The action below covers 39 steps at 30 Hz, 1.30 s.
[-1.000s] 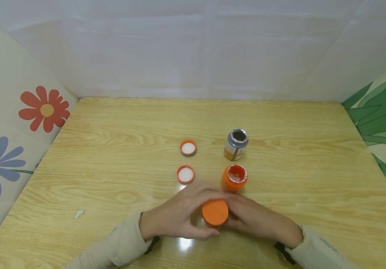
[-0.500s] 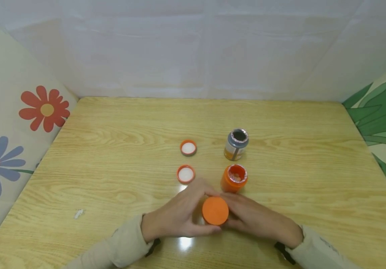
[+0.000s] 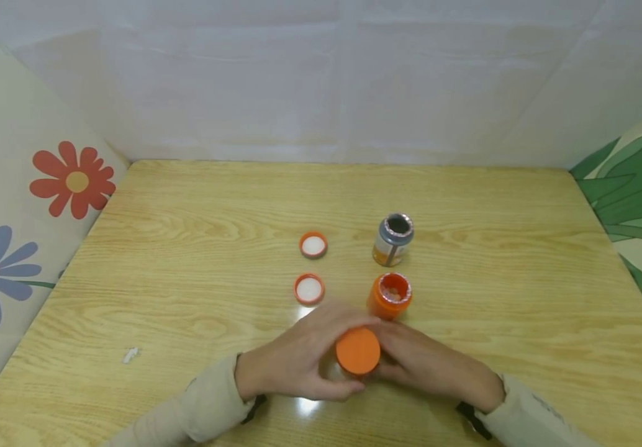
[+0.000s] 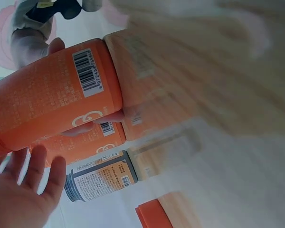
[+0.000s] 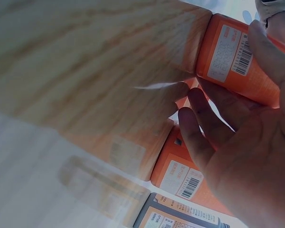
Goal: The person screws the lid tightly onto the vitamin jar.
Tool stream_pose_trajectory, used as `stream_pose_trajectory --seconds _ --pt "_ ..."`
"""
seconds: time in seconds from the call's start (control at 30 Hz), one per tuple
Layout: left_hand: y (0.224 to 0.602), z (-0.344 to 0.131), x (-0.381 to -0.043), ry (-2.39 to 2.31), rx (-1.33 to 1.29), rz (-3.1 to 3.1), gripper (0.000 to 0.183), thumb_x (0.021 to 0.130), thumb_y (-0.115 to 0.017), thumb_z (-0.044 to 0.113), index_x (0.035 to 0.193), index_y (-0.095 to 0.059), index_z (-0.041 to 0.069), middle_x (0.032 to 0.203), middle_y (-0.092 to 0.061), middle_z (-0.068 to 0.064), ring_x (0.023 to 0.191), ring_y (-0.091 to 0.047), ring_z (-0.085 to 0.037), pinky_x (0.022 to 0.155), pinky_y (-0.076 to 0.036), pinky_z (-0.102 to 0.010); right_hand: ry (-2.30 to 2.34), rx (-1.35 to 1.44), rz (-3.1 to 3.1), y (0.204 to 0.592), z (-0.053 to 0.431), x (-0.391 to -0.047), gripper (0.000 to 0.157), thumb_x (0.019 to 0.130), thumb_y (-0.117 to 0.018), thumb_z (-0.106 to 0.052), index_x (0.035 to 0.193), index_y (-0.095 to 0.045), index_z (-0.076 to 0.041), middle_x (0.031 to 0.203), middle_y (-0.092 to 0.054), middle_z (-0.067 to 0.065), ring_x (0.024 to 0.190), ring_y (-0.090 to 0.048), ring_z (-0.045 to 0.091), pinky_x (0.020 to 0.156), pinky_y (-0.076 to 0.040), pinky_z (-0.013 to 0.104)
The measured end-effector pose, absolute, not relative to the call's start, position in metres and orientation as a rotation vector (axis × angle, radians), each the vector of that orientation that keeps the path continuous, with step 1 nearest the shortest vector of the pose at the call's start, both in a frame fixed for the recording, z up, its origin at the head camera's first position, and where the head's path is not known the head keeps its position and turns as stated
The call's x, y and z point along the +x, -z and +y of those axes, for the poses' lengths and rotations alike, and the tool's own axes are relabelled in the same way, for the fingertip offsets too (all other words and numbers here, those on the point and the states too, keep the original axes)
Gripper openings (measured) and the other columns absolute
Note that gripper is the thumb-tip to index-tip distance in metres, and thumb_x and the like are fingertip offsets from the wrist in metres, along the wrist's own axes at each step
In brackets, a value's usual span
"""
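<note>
An upright orange pill bottle, with a barcode on its side, stands on the table between both hands. Its flat orange lid is on top. My left hand curls around the lid, index finger along the far side and thumb at the near side. My right hand holds the bottle's body from the right; in the right wrist view its thumb lies across the label. Just behind stands an uncapped orange pill bottle with tablets inside. Farther back is an uncapped grey pill bottle, its inside dark.
Two loose lids lie upside down, white liners up: a nearer orange lid and a farther grey-and-orange lid. A small pale mark shows on the left of the wooden table. A white cloth hangs behind.
My left fingers and thumb shifted around the lid half a second ago, then came back to nearly their earlier position. The right hand, bottles and loose lids stay put.
</note>
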State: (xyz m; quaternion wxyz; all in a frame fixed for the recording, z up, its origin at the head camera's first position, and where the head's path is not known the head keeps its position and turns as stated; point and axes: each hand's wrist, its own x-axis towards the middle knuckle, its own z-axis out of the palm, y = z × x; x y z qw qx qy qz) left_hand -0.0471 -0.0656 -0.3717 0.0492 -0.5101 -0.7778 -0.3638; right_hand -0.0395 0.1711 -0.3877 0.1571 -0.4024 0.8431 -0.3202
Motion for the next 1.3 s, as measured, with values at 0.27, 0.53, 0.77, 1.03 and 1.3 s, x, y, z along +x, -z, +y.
stream_pose_trajectory --seconds 0.27,0.53,0.77,1.03,1.3 --pt "0.3728 -0.0633 -0.0468 1.209 -1.389 -2.414 0.078 0.061 -0.092 0.047 0.119 -0.052 0.013 0.114 -0.056 0.004 0.108 -0.052 -0.008 0.097 -0.044 -0.021 0.915 -1.111 2.393 0.3863 0.1708 -0.0397 0.056 0.096 -0.058 -0.043 0.144 -0.048 -0.016 0.137 -0.059 -0.005 0.124 -0.057 0.012 0.106 -0.047 0.042" --pt "0.3723 -0.0633 -0.0476 1.189 -1.458 -2.356 0.062 0.075 -0.086 0.04 0.12 -0.054 0.013 0.113 -0.057 0.004 0.106 -0.053 -0.008 0.096 -0.045 -0.021 0.922 -1.151 2.414 0.3874 0.1711 -0.039 0.058 0.098 -0.058 -0.041 0.148 -0.044 -0.015 0.136 -0.06 -0.004 0.121 -0.058 0.011 0.104 -0.049 0.04" --pt "0.3704 -0.0657 -0.0487 1.118 -1.567 -2.318 0.061 0.078 -0.077 0.027 0.132 -0.054 0.012 0.122 -0.06 0.003 0.112 -0.053 -0.009 0.102 -0.041 -0.022 0.931 -1.125 2.398 0.3875 0.1719 -0.0398 0.052 0.098 -0.057 -0.042 0.143 -0.05 -0.018 0.138 -0.059 -0.003 0.123 -0.058 0.013 0.105 -0.048 0.04" --pt "0.3688 -0.0674 -0.0478 1.079 -1.592 -2.355 0.07 0.078 -0.077 0.03 0.14 -0.05 0.012 0.129 -0.059 0.001 0.119 -0.053 -0.011 0.105 -0.04 -0.024 0.91 -1.172 2.423 0.3871 0.1723 -0.039 0.049 0.098 -0.057 -0.04 0.14 -0.052 -0.015 0.138 -0.06 0.001 0.123 -0.059 0.017 0.103 -0.049 0.043" --pt "0.3689 -0.0639 -0.0466 1.236 -1.431 -2.411 0.081 0.063 -0.091 0.045 0.124 -0.051 0.011 0.118 -0.057 0.002 0.11 -0.053 -0.009 0.099 -0.045 -0.023 0.936 -1.147 2.395 0.387 0.1703 -0.0404 0.04 0.096 -0.059 -0.043 0.129 -0.057 -0.022 0.125 -0.062 -0.011 0.113 -0.059 0.005 0.101 -0.05 0.036"
